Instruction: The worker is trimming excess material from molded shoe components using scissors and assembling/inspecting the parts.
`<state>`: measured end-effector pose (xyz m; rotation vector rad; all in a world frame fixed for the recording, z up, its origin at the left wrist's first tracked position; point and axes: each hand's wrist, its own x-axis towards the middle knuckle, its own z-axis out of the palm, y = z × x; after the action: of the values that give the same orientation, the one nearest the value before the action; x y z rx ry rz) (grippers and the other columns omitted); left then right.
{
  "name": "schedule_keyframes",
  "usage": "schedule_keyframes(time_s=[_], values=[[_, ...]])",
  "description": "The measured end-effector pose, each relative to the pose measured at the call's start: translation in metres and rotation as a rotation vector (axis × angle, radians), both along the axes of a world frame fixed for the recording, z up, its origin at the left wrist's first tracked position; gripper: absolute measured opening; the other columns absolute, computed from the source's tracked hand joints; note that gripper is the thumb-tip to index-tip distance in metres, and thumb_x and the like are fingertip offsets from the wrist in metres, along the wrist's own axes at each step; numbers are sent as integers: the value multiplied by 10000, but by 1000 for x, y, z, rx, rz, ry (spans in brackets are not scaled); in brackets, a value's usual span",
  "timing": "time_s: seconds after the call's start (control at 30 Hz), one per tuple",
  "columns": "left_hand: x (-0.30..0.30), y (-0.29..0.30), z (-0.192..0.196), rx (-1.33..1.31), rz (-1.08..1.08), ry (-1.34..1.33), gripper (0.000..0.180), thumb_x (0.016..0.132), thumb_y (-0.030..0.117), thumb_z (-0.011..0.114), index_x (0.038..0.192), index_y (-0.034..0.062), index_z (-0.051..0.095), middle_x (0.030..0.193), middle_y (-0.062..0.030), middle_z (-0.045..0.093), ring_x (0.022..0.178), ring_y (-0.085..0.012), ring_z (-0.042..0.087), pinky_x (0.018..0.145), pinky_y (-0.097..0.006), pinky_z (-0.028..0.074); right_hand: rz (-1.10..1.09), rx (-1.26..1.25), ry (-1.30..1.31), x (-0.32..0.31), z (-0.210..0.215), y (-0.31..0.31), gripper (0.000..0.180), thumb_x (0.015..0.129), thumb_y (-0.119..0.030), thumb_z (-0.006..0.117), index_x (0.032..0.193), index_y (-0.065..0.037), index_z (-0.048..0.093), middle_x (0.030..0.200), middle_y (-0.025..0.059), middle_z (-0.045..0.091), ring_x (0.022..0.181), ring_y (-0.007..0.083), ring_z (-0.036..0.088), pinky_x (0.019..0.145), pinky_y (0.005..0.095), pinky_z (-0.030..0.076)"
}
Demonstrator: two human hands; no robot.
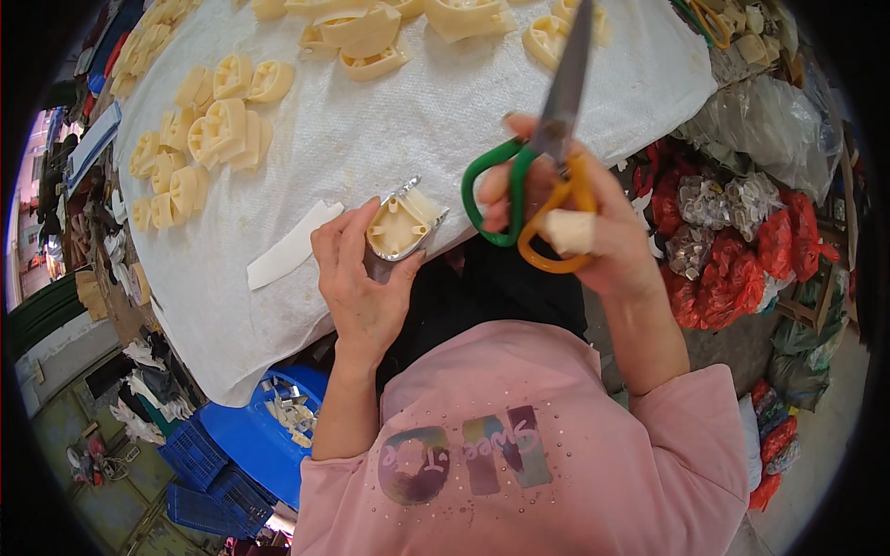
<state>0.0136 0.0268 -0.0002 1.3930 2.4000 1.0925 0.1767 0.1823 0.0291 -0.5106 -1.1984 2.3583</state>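
Note:
My left hand (363, 273) is closed on a small cream plastic part (399, 230) with a shiny silver rim, near the table's front edge. Short posts show inside the part's hollow. In my right hand (593, 222) is a pair of scissors (561, 116) with one green and one orange handle loop. Their blades point up and away from me, and look closed together. A pale wrap covers one digit of that hand. Beside my left fingers a flat white strip (295, 248) lies on the white table cover (343, 120).
Cream plastic parts (222, 130) lie in groups at the left and far side of the table. Below the table's left edge stands a blue basin (246, 431) with scraps inside, near blue crates (199, 463). Red plastic bags (718, 292) and clear bags (774, 125) are piled at the right.

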Motion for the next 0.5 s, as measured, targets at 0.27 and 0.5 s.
schedule_keyframes(time_s=[0.27,0.5], values=[[1,4,3,-36,-12,78,573,629,75,768,1171,47,585,1028,-125,519,957,-267,553,829,-341,461,-227,-168,406,-18,-13,-15,600,861,-274,587,1378,-122,323,853,92,482,737,167,461,662,316,403],[-1,4,0,-35,-100,96,550,663,152,772,1165,32,581,1004,-131,520,946,-271,548,827,-351,455,-189,-16,316,-49,-30,-18,474,878,-125,531,1305,0,369,896,61,511,766,94,459,694,239,397]])
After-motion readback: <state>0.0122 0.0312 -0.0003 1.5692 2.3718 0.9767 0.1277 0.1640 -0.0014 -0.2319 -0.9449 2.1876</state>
